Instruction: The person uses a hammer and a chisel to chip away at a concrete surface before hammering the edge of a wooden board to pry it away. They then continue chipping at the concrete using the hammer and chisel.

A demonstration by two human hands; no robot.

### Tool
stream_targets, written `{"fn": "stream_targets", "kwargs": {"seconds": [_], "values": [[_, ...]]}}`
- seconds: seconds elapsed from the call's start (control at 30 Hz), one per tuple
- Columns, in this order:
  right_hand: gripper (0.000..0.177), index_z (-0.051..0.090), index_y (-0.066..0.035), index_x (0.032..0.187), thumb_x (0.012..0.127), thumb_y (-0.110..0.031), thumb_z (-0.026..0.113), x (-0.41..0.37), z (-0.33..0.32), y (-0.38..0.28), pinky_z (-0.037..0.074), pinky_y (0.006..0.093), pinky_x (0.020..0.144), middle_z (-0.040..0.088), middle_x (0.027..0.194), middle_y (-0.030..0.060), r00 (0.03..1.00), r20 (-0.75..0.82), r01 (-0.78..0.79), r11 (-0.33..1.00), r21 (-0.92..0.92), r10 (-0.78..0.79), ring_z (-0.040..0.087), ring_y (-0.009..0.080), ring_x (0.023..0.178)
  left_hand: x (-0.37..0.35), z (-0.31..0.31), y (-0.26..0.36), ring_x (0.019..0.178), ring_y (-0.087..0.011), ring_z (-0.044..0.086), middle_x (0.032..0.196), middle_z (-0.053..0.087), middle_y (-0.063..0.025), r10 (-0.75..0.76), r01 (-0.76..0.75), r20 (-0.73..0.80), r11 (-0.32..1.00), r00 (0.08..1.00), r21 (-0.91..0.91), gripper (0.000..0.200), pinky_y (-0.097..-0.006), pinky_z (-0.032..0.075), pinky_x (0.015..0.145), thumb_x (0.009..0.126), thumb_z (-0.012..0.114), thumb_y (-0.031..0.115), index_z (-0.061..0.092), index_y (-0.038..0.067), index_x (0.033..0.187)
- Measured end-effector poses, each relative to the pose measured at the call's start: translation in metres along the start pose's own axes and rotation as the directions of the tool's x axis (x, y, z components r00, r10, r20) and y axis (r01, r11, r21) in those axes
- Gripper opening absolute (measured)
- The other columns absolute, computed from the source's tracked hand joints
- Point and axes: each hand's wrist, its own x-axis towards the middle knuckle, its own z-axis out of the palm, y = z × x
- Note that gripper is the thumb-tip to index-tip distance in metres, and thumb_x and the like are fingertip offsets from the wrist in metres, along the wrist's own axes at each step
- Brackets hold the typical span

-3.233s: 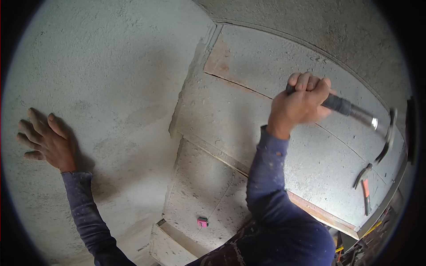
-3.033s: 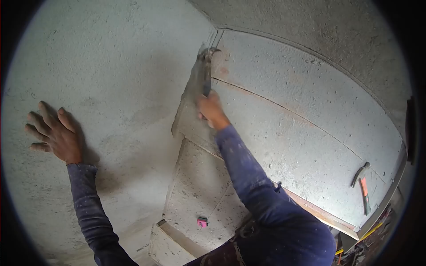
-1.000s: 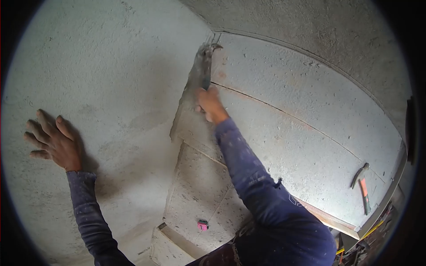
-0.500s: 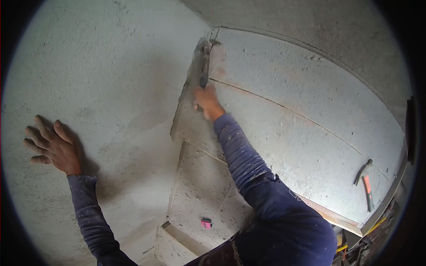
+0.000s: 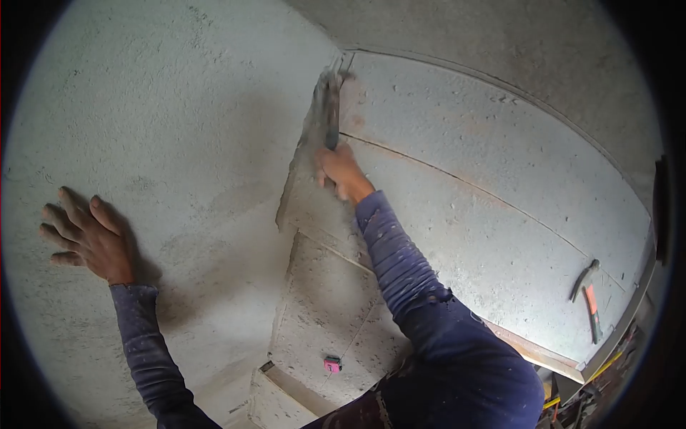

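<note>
My right hand grips the dark handle of what looks like a hammer, blurred by motion. Its far end lies in the upper corner, along the rough broken edge where the plastered wall meets the grey panels. The exact shape of the tool's head is smeared. Out on the left, my left hand rests flat against the plastered wall with fingers spread, holding nothing.
A claw hammer with an orange and dark handle lies on the panels at right. Lower down sits a pink tape measure on a speckled surface. A wooden strip edges the panels, with clutter beyond the lower right corner.
My right hand and the hammer have shifted slightly down and to the right, and the forearm with them. My left hand stays in place on the wall.
</note>
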Motion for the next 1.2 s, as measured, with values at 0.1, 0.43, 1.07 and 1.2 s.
{"fn": "stream_targets", "kwargs": {"seconds": [0.1,0.43,1.07,1.2], "values": [[0.024,0.051,0.002,0.11,0.092,-0.013,0.054,-0.07,-0.091,-0.023,0.044,0.0318,0.043,0.055,0.085,0.0096,0.942,0.336,-0.17,0.84,0.516,-0.016,0.054,0.0156,0.061,-0.001,0.002,-0.002,0.152,-0.0372,0.001,0.165,0.016,-0.0094,0.015,-0.014,-0.03,1.0,0.999,0.016,0.065,-0.0733,0.0,0.113,0.101,0.026,0.061,0.023,0.028,0.157],[0.018,0.046,-0.002,0.102,0.097,-0.016,0.056,-0.042,-0.124,-0.081,0.046,0.0301,0.043,0.052,0.068,0.0049,0.499,-0.865,0.861,0.083,0.502,0.054,0.051,0.0138,0.049,-0.005,-0.002,-0.001,0.151,-0.0395,-0.004,0.164,0.012,-0.0116,-0.006,0.007,0.011,1.0,1.0,-0.012,0.065,-0.0737,-0.005,0.112,0.102,0.027,0.06,0.02,0.028,0.158],[0.018,0.047,-0.002,0.105,0.094,-0.012,0.057,-0.073,-0.083,-0.03,0.04,0.0272,0.04,0.051,0.077,0.0046,0.942,0.334,-0.14,0.876,0.461,-0.025,0.048,0.0116,0.054,0.0,0.001,-0.003,0.152,-0.0397,-0.001,0.164,0.014,-0.0125,0.006,-0.006,-0.004,1.0,1.0,-0.012,0.065,-0.0735,-0.003,0.112,0.102,0.027,0.06,0.024,0.027,0.157],[0.016,0.043,-0.006,0.1,0.095,-0.012,0.056,-0.121,-0.144,-0.053,0.041,0.0256,0.04,0.048,0.069,0.0017,0.951,-0.187,0.297,0.562,0.772,-0.247,0.045,0.0089,0.049,0.0,-0.001,0.001,0.151,-0.0411,-0.002,0.164,0.015,-0.0131,0.006,-0.005,0.008,0.999,1.0,-0.046,0.066,-0.0735,-0.006,0.111,0.101,0.026,0.061,0.024,0.026,0.157]]}}
